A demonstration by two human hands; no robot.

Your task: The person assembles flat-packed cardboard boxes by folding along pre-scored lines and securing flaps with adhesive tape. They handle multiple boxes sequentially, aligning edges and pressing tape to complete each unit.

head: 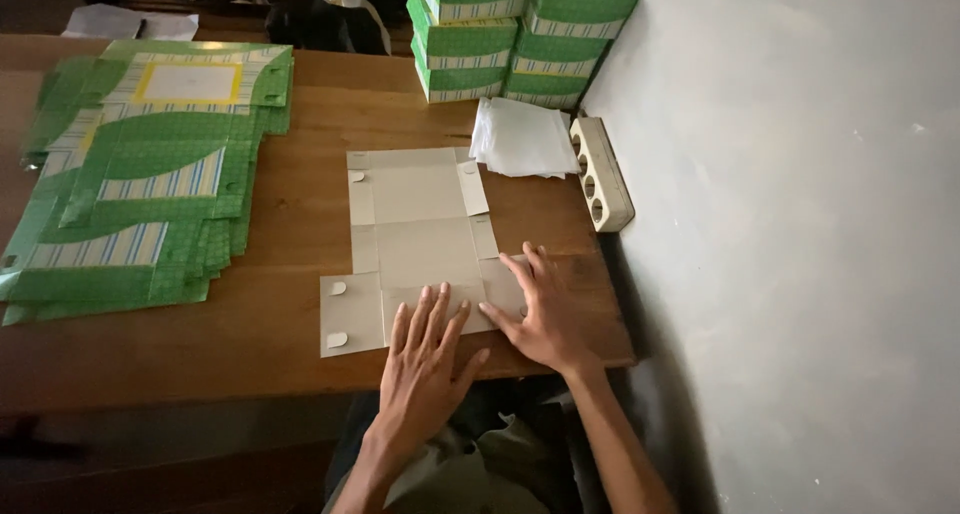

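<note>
Hands: both mine lie flat at the near edge of the wooden table [280, 344], palms down, holding nothing.
Left hand [425, 359]: my fingers are spread and pressed on the bottom panel of a flat, unfolded box blank [415, 224], grey inner side up.
Right hand [545, 319]: my fingers are fanned over the blank's lower right flap, resting on it rather than gripping.
Box blank: it lies unfolded at the table's middle, running away from me, its side flaps out and small round tabs showing on the left flaps. No panel stands up yet.
Progress, as I judge it: this blank is at the very start of folding; creases look pressed at most, and every wall, flap and closure is left to do.
Done: finished green striped boxes [520, 34] are stacked at the far corner against the wall [800, 224].
Left to do: a thick pile of flat green printed blanks [150, 184] waits on the left of the table, well apart from my hands.
Nearby: a stack of clear plastic sleeves [520, 139] lies just beyond the blank, beside a white power strip [600, 174] along the wall.
</note>
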